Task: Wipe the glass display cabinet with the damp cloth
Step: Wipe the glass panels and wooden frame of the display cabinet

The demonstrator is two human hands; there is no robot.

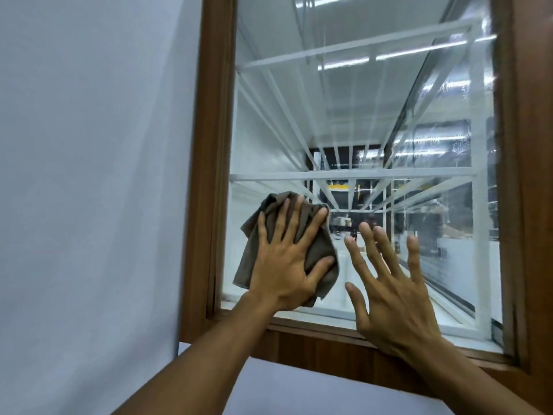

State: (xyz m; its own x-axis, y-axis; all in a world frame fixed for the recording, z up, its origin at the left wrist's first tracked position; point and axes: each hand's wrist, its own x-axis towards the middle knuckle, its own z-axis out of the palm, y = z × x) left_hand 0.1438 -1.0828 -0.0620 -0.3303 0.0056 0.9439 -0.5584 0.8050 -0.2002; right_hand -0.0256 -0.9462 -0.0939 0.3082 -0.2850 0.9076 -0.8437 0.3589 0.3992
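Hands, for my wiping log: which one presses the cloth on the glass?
The left hand, fingers spread flat over the grey-brown cloth; the right hand holds nothing.

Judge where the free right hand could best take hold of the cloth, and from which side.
Probably the right edge of the cloth, bunched and uncovered between forefinger and thumb of the left hand. The right hand, open beside it, could pinch that fold coming in from the right. The left hand's spread fingers pin the middle against the glass.

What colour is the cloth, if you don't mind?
Brownish grey cloth, clearest in the head view.
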